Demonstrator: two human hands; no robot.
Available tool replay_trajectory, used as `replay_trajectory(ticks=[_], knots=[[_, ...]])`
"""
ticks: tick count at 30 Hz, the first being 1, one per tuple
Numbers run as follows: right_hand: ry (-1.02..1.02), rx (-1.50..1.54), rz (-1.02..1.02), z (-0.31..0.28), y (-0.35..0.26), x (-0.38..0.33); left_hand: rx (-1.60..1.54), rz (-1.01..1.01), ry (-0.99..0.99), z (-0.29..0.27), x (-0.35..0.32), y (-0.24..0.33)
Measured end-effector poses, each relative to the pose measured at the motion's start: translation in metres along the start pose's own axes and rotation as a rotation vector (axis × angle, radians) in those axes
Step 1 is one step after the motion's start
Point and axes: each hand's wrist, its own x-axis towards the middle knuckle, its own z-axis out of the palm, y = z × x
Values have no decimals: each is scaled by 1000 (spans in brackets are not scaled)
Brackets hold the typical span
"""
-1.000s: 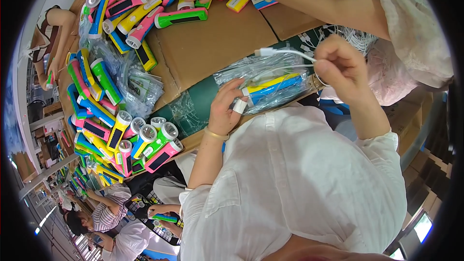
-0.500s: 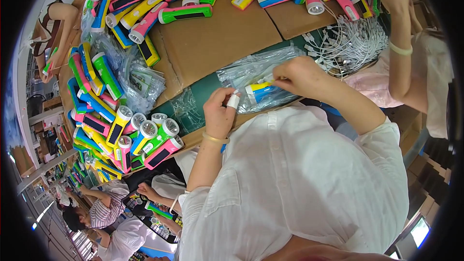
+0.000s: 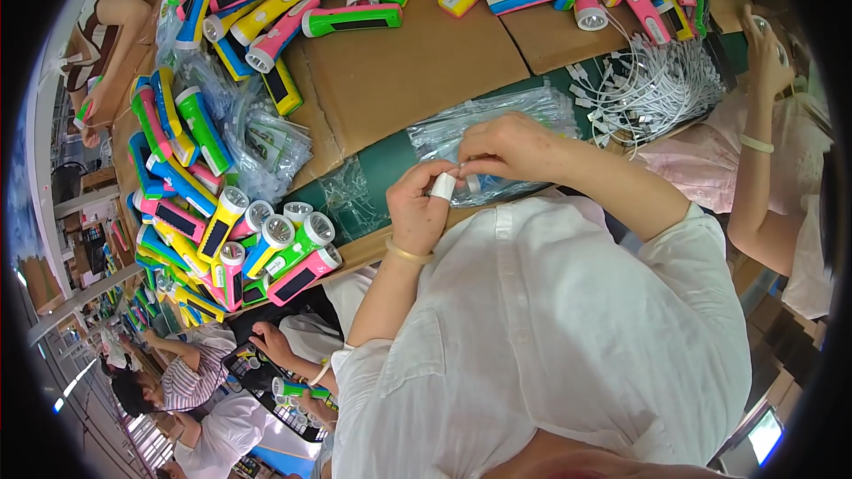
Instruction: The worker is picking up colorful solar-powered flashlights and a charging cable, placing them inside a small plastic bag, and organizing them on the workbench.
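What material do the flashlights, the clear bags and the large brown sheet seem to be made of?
Flashlights: probably moulded plastic, smooth and slightly glossy, evenly coloured.
Clear bags: likely thin plastic film, shiny, wrinkled and see-through.
Large brown sheet: apparently cardboard, matte, with a creased edge.

In front of me, flat brown cardboard (image 3: 399, 62) covers part of the green worktop (image 3: 377, 179), a dark seam running across it. On my right, near me, a person in pale pink (image 3: 692, 160) wears a pale bangle (image 3: 757, 144). At my far left another person (image 3: 120, 31) is beside the worktop. Lower left I see a black basket (image 3: 306, 428), a striped shirt (image 3: 202, 364) and a white shirt (image 3: 226, 430); lower right, a lit screen (image 3: 763, 437).
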Motion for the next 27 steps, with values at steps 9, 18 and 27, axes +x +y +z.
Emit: replay_trajectory(ticks=[9,18,27], knots=[[47,-113,120,-38,6,-59,-141,-180,11,-3,-19,-4],[40,-318,154,-59,34,-83,-239,-270,4,-11,-4,-11],[871,9,370,-146,68,-49,687,171,-220,27,29,-13]])
